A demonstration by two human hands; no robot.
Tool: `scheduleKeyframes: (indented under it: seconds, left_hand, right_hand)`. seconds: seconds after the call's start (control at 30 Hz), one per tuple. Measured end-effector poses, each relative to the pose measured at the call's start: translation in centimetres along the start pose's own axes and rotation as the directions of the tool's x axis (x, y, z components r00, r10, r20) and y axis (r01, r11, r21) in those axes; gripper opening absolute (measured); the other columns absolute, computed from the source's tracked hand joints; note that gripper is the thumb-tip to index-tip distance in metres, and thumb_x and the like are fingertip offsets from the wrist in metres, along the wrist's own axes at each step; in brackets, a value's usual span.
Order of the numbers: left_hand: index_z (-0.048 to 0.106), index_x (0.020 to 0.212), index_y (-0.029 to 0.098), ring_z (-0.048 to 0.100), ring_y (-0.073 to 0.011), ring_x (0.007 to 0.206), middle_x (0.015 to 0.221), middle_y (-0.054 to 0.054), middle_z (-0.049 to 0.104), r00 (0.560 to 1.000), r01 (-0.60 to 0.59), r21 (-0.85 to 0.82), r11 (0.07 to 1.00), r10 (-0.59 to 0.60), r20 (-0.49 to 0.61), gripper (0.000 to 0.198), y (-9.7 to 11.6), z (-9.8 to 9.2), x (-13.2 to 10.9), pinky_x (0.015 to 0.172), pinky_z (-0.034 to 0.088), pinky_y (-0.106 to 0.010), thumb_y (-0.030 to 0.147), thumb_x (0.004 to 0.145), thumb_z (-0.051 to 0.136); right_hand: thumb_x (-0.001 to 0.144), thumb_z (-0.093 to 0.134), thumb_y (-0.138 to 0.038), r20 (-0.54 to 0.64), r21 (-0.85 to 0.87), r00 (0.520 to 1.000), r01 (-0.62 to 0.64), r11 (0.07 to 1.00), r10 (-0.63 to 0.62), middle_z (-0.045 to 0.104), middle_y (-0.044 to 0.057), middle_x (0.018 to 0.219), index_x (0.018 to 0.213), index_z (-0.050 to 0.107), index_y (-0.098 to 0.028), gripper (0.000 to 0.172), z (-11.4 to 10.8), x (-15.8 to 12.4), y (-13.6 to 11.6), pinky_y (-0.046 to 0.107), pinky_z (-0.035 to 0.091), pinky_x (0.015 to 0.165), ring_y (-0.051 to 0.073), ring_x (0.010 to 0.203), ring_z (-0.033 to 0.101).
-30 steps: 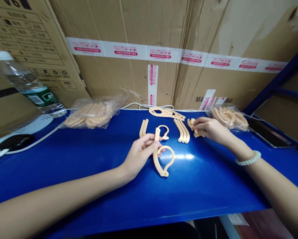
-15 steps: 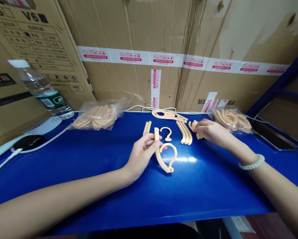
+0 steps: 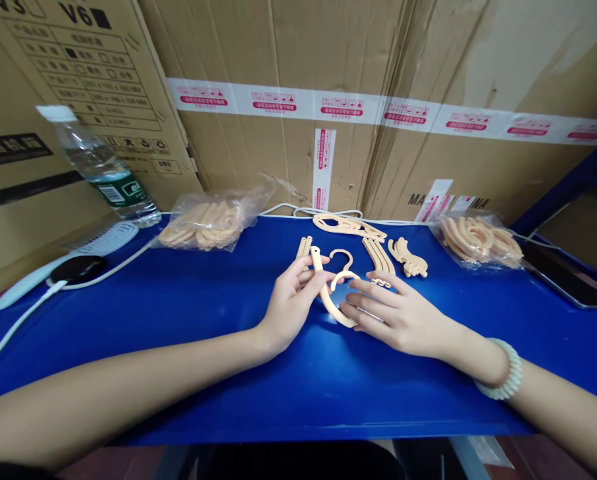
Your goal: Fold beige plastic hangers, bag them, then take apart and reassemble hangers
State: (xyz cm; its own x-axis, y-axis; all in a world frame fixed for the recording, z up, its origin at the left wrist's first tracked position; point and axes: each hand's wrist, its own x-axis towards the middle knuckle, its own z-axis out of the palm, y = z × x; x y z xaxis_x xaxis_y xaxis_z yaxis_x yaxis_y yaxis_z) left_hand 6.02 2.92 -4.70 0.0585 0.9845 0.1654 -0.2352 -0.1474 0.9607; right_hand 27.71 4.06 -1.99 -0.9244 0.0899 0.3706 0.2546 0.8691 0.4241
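Curved bar (image 3: 328, 303), with hook (image 3: 342, 275) beside it: held above the tabletop (image 3: 278, 393). Left hand (image 3: 292, 293): bar pinched between thumb and fingers, near the holed end. Right hand (image 3: 396, 312): fingers slightly spread at the lower end; grip hidden, cannot be told. Handling: bar best kept steady, parts lined up before being pressed.

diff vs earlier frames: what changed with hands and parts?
The right hand has left the pile of small pieces, moving left and nearer the person to the lower end of the curved piece; whether it carries anything is hidden. Unchanged: the left hand grips that piece; both bags, left and right, lie in place.
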Motion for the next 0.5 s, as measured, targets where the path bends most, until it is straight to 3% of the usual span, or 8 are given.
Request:
scheduleKeyframes:
  seconds: [0.17,0.27,0.33,0.37,0.43,0.5]
  left_hand:
    - [0.049,0.133,0.018,0.07,-0.0165,0.081,0.116,-0.012,0.071,0.995,-0.093,0.055,0.994,0.095,-0.028,0.051,-0.3,0.0,0.1,0.077,0.058,-0.029,0.038,0.091,0.068]
    - [0.038,0.145,0.028,0.069,-0.0206,0.106,0.143,-0.013,0.054,0.964,-0.238,0.155,0.959,0.253,-0.084,0.063,-0.4,-0.4,0.3,0.089,0.058,-0.033,0.033,0.091,0.07]
    - [0.04,0.145,0.031,0.056,-0.0249,0.13,0.152,-0.011,0.043,0.891,-0.406,0.313,0.859,0.448,-0.076,0.057,-0.3,-0.8,0.3,0.104,0.052,-0.039,0.026,0.094,0.065]
    - [0.044,0.144,0.031,0.048,-0.0262,0.139,0.153,-0.01,0.043,0.831,-0.498,0.409,0.765,0.555,-0.027,0.054,-0.2,-1.0,0.3,0.112,0.046,-0.043,0.021,0.094,0.063]
    - [0.053,0.137,0.03,0.042,-0.0271,0.143,0.147,-0.009,0.051,0.688,-0.665,0.549,0.506,0.701,0.188,0.048,0.1,-1.3,0.1,0.121,0.033,-0.051,0.014,0.093,0.061]
    - [0.06,0.13,0.029,0.05,-0.0276,0.137,0.136,-0.007,0.062,0.582,-0.775,0.559,0.294,0.674,0.454,0.042,0.3,-1.4,-0.2,0.125,0.022,-0.057,0.013,0.091,0.064]
  right_hand:
    - [0.104,0.052,-0.023,-0.004,0.078,0.997,-0.077,0.994,0.077,0.068,0.004,0.085,0.104,0.067,-0.017,0.016,0.3,-0.2,0.5,0.048,0.041,0.102,0.02,0.091,0.065]
    - [0.105,0.049,-0.027,-0.015,0.099,0.993,-0.119,0.988,0.121,0.065,0.002,0.079,0.104,0.067,-0.018,0.02,0.1,-0.2,0.8,0.046,0.039,0.098,0.018,0.077,0.06]
    - [0.106,0.048,-0.028,-0.025,0.101,0.989,-0.143,0.985,0.146,0.064,0.002,0.078,0.104,0.067,-0.018,0.022,0.0,-0.2,0.9,0.044,0.038,0.095,0.018,0.075,0.059]
    - [0.106,0.048,-0.029,-0.03,0.103,0.988,-0.15,0.983,0.154,0.064,0.001,0.078,0.103,0.067,-0.017,0.022,0.0,-0.3,0.9,0.044,0.038,0.095,0.018,0.075,0.059]
    - [0.105,0.048,-0.028,-0.041,0.103,0.987,-0.151,0.983,0.156,0.063,0.001,0.077,0.102,0.067,-0.016,0.022,0.0,-0.4,1.0,0.043,0.037,0.094,0.018,0.074,0.059]
    - [0.105,0.048,-0.028,-0.059,0.095,0.987,-0.145,0.985,0.151,0.062,0.001,0.075,0.096,0.067,-0.016,0.024,0.0,-0.5,0.9,0.043,0.037,0.093,0.017,0.072,0.057]
